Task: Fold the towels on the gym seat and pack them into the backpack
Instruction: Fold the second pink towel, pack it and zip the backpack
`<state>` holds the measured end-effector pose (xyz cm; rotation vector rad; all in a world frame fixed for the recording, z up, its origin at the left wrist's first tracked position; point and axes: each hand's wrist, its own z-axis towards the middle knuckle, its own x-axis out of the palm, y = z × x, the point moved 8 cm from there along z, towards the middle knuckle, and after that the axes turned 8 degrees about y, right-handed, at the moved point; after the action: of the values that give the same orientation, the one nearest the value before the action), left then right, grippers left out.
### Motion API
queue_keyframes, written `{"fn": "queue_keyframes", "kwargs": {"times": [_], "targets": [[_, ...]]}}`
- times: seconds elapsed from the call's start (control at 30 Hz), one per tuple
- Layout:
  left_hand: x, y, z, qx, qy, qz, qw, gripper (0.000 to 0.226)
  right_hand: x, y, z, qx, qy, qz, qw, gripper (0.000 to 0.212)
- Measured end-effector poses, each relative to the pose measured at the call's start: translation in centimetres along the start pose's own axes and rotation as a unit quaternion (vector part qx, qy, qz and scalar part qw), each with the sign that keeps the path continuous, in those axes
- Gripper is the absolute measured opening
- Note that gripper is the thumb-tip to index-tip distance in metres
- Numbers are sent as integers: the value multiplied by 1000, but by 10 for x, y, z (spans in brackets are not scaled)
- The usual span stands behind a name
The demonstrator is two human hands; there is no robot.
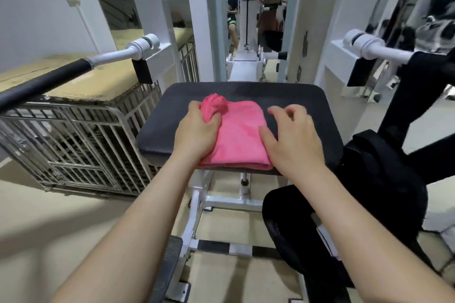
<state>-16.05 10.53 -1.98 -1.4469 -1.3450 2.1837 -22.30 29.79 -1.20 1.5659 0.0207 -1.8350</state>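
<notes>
Lying on the seat: pink towel [240,135], folded into a thick rectangle, spread from the middle of the gym seat [295,98] to its near edge.
Left hand [197,133]: on the towel's left side, fingers [211,118] curled and clamped on a bunched lump of cloth at the towel's far left corner.
Right hand [293,138]: at the towel's right edge, fingers [278,110] apart and loosely bent, gripping nothing; blurred, thumb over the cloth's edge, contact not clear.
Gym seat: dark textured pad on a white post and frame.
Backpack [379,179]: black, slumped against the seat's right edge and near right corner, hanging down toward the floor [49,204]; zipped or unzipped, cannot tell.
Machine frame [248,2]: white, standing behind the seat's far edge, black plate reading BRTW; handle bar [49,79] with a black grip off the seat's left side.
Wire cage [81,135]: metal, on the beige floor left of the seat, cardboard [73,76] laid on top.
</notes>
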Motion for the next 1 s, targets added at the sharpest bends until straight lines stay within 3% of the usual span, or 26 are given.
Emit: {"fn": "queue_keyframes", "kwargs": {"times": [0.1,0.13,0.23,0.37,0.43,0.53,0.63,0.7,0.77,0.9,1.0], "targets": [[0,9,7,-25,29,-55,998,56,36,3,-16,-42,155,-60,985,86],[1,10,6,-25,39,-98,994,60,41,3,-21,-52,174,-68,981,99],[6,3,-7,-24,81,-247,965,58,34,16,-40,-111,91,-96,985,112],[30,-20,-44,24,198,-373,906,53,22,42,-79,-167,-34,-47,984,96],[45,-32,-68,54,257,-397,880,53,14,36,-101,-145,-65,24,987,84],[72,-43,-100,75,347,-424,833,58,-6,-2,-133,-14,-73,202,977,63],[105,-41,-127,63,432,-403,804,48,-15,-58,-161,141,-82,341,926,33],[131,-28,-136,38,447,-373,812,29,-8,-100,-178,253,-60,341,903,20],[166,-5,-137,14,444,-290,848,20,3,-136,-192,327,-26,309,893,19],[240,61,-122,-32,393,-123,911,18,19,-190,-197,350,20,214,912,18],[283,103,-101,-55,346,-15,937,28,28,-223,-187,339,71,149,926,27]]}}
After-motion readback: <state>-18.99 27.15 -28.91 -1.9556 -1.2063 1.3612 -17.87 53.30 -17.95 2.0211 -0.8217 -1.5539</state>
